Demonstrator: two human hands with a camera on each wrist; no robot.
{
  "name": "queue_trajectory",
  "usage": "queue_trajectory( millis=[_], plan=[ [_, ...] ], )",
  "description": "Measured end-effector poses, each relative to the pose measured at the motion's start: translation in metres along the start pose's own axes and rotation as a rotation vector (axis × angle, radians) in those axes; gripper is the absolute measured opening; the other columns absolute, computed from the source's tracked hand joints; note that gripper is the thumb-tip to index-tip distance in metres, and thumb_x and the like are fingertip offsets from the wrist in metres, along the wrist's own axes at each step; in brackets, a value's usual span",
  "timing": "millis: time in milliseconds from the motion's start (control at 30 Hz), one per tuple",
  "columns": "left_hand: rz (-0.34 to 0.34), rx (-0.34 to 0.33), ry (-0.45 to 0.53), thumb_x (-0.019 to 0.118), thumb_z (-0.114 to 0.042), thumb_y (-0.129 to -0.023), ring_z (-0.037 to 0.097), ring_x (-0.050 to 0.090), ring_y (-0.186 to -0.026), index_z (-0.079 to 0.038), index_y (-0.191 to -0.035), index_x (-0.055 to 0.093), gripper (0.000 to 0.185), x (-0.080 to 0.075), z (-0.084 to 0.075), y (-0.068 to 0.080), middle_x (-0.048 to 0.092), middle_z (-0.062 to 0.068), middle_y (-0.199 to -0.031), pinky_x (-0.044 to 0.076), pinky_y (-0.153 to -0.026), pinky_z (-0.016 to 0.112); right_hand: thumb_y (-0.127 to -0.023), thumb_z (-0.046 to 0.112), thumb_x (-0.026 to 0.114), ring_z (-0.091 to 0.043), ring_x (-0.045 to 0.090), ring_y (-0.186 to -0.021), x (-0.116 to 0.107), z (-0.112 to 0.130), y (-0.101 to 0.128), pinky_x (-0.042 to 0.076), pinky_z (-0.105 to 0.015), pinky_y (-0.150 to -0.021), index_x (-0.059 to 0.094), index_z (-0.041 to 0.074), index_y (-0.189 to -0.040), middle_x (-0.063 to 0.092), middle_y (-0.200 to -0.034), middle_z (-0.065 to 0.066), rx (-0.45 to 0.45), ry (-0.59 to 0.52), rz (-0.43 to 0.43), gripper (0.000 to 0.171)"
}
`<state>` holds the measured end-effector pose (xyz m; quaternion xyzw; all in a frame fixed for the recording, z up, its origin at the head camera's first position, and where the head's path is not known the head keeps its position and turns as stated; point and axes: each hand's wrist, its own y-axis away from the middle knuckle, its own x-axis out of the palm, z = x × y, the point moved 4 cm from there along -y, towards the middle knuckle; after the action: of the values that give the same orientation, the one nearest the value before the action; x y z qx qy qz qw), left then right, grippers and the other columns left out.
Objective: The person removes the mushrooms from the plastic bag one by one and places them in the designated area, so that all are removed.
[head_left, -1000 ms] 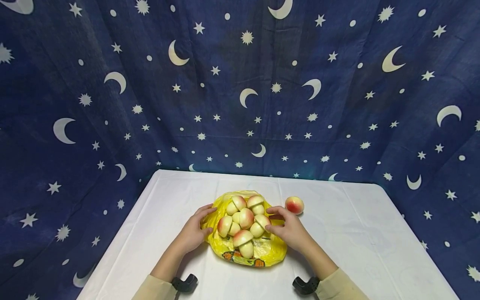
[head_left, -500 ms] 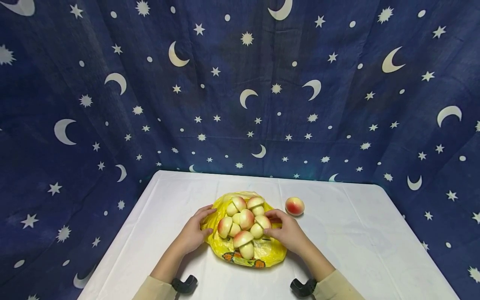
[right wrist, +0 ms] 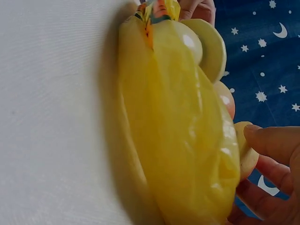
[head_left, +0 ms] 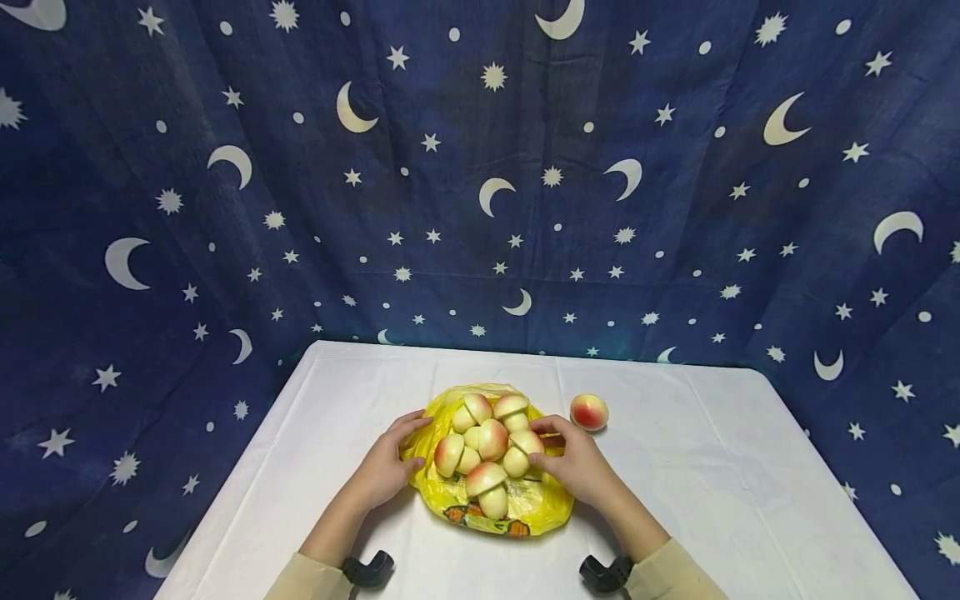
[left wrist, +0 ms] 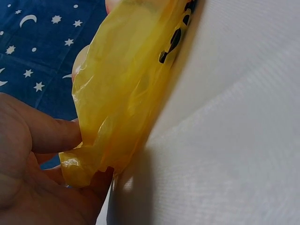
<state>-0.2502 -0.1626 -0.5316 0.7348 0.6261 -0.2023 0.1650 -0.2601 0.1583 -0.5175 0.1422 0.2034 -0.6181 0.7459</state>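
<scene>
While holding the yellow bag (head_left: 495,500) low in the middle, left hand (head_left: 384,468) pinching its edge, right hand (head_left: 573,467) curled on a peach half (head_left: 525,443), probably grabbing more next.

Starry blue backdrop (head_left: 480,167) (moons too) behind white table (head_left: 712,475).

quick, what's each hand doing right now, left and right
Left hand: fingers pinch the yellow bag at its edge.
Right hand: fingers curled on a peach piece and the bag's other edge.
</scene>
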Motion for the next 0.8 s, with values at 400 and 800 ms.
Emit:
queue_trajectory(
  millis=[400, 800],
  plan=[
    [0.002, 0.004, -0.001, 0.071, 0.007, -0.094, 0.041, 0.032, -0.164, -0.012, -0.151, 0.061, 0.061, -0.001, -0.002, 0.001, 0.043, 0.007, -0.172, 0.023, -0.133, 0.066, -0.091, 0.010, 0.084, -0.023, 0.070, -0.115, -0.006, -0.001, -0.001, 0.062, -0.046, -0.104, 0.071, 0.014, -0.129, 0.072, -0.130, -0.006, -0.014, 0.001, 0.022, 0.040],
    [-0.001, -0.011, -0.015, 0.071, 0.006, -0.094, 0.040, 0.032, -0.164, -0.013, -0.152, 0.060, 0.062, -0.001, -0.004, 0.001, 0.042, 0.006, -0.172, 0.024, -0.133, 0.065, -0.092, 0.009, 0.082, -0.028, 0.070, -0.115, -0.017, 0.005, -0.001, 0.062, -0.048, -0.103, 0.070, 0.008, -0.132, 0.073, -0.129, -0.012, -0.018, -0.008, 0.035, 0.042]
  ],
)
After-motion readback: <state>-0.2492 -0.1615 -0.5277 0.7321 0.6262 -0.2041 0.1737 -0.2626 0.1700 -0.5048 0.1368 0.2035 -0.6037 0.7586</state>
